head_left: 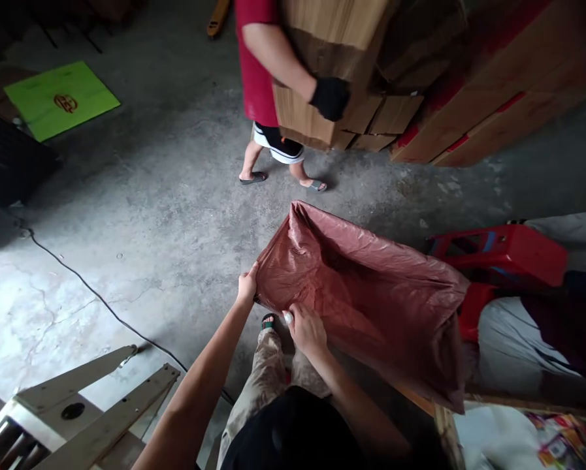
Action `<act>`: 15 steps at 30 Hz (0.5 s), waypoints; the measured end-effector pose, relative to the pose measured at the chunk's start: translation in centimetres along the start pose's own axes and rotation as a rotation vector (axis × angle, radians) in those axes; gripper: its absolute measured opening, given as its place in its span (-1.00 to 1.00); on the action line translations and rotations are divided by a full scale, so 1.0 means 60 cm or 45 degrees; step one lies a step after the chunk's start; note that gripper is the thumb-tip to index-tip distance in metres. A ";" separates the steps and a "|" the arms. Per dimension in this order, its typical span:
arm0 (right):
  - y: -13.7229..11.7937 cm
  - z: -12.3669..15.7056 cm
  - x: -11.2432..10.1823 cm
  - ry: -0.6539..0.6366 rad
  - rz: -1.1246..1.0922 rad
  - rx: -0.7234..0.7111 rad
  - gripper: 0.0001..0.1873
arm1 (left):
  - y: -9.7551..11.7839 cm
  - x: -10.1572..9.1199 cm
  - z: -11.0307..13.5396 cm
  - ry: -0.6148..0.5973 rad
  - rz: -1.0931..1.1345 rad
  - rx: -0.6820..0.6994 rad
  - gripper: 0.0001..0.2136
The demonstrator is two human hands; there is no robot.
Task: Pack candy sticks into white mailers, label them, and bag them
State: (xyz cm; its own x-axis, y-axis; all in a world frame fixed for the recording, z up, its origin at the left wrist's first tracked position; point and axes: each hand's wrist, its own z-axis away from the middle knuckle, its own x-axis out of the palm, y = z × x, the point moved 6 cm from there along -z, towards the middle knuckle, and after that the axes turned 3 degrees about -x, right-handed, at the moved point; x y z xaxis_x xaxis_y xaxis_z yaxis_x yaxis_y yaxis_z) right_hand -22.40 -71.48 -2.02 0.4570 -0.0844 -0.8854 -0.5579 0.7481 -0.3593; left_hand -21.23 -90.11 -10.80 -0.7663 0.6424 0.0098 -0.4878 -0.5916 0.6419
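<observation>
A large reddish-brown plastic bag hangs spread out in front of me over the concrete floor. My left hand pinches its left edge, fingers closed on the plastic. My right hand grips the bag's lower edge a little to the right, fingers curled on the film, with a white tip on one finger. My legs in patterned trousers and a sandalled foot show below the bag.
A person in a red shirt and a black glove carries cardboard boxes ahead. More boxes are stacked at the right. Red plastic stools, white sacks, a floor cable, a green board and wooden slats surround me.
</observation>
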 end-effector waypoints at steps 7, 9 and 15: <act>0.013 -0.037 -0.011 -0.113 0.269 0.199 -0.46 | 0.048 -0.016 0.030 0.029 0.121 0.154 -0.52; 0.018 -0.044 -0.013 -0.121 0.299 0.236 -0.43 | 0.045 -0.034 0.043 0.021 0.092 0.151 -0.53; 0.021 -0.042 -0.009 -0.082 0.317 0.228 -0.44 | -0.032 -0.096 0.051 0.115 -0.092 0.062 -0.55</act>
State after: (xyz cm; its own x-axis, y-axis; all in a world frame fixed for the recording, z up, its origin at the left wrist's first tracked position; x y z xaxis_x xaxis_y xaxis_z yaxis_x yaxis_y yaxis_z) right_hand -25.13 -72.15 -2.75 0.3678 0.1535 -0.9171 -0.5302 0.8449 -0.0712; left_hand -14.60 -91.23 -9.75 -0.7655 0.6347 -0.1057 -0.5238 -0.5193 0.6752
